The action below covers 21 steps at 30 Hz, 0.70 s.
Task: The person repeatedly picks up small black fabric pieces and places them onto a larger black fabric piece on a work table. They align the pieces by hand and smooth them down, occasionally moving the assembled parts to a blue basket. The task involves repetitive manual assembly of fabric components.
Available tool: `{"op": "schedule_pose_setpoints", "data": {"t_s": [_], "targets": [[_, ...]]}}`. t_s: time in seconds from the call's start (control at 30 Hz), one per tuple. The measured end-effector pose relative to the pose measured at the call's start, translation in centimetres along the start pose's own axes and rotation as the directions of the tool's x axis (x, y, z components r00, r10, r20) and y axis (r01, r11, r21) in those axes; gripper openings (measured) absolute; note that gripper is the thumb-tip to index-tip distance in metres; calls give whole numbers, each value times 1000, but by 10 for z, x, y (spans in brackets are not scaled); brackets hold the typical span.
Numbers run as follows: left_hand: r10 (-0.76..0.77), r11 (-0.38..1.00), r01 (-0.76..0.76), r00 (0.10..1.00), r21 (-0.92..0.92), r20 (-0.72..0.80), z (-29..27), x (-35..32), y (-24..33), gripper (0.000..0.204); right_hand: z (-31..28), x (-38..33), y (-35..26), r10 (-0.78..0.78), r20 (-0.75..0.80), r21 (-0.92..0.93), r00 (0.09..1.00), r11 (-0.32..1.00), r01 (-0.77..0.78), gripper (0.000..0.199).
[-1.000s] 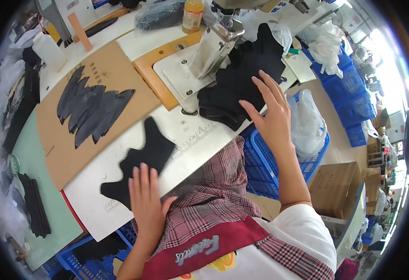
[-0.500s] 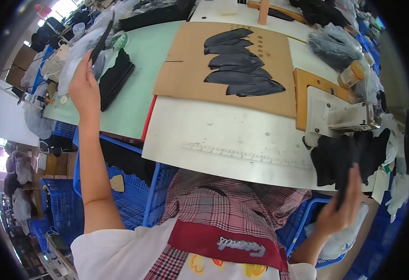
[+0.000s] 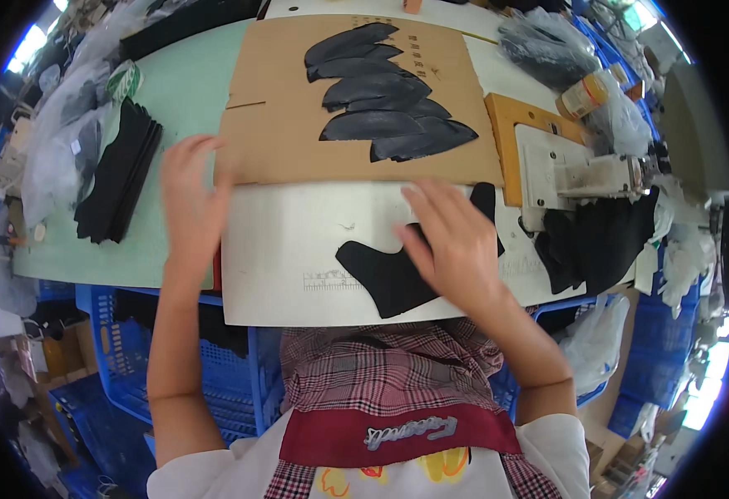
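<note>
On the white tabletop, near its front edge, lies a black curved cut piece (image 3: 389, 279) of fabric-like material. My right hand (image 3: 456, 241) is over it, thumb and fingers apart, covering its middle; whether the fingertips touch it is hard to tell. My left hand (image 3: 191, 195) is lifted at the left edge of the cardboard, blurred, fingers apart and nothing visible in it. Beyond both hands, several dark leaf-shaped pieces (image 3: 377, 91) overlap in a row on the brown cardboard sheet (image 3: 269, 145).
A stack of black pieces (image 3: 119, 175) lies on the green surface to the left. At the right stand a sewing machine (image 3: 585, 176), a bunch of black material (image 3: 605, 241) and a jar (image 3: 582, 98). Blue baskets (image 3: 256, 374) sit below the table edge.
The left hand has come in from the far left and no longer shows the black piece it held. My right hand moved left from the machine; a black piece now lies beneath it.
</note>
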<state>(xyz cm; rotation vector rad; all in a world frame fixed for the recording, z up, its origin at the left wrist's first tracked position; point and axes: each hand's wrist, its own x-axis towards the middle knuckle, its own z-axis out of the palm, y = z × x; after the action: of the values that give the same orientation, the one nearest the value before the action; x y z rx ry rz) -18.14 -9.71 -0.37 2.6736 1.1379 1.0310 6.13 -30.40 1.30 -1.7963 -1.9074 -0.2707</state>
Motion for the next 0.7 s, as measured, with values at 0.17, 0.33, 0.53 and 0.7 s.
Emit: {"op": "schedule_pose_setpoints", "data": {"t_s": [0.17,0.33,0.53,0.7], "targets": [[-115,983,135,982,-124,153,74,35,55,32,36,50,20,15,-37,85,999,996,-11,32],[-24,992,37,994,-117,107,91,42,65,32,46,50,29,26,-68,149,997,989,-16,34],[-310,737,482,864,-473,398,80,54,84,25,57,62,36,55,-124,275,991,961,-19,42],[-307,432,523,851,-735,426,88,57,84,24,81,90,34,172,-125,293,977,947,-129,35]]}}
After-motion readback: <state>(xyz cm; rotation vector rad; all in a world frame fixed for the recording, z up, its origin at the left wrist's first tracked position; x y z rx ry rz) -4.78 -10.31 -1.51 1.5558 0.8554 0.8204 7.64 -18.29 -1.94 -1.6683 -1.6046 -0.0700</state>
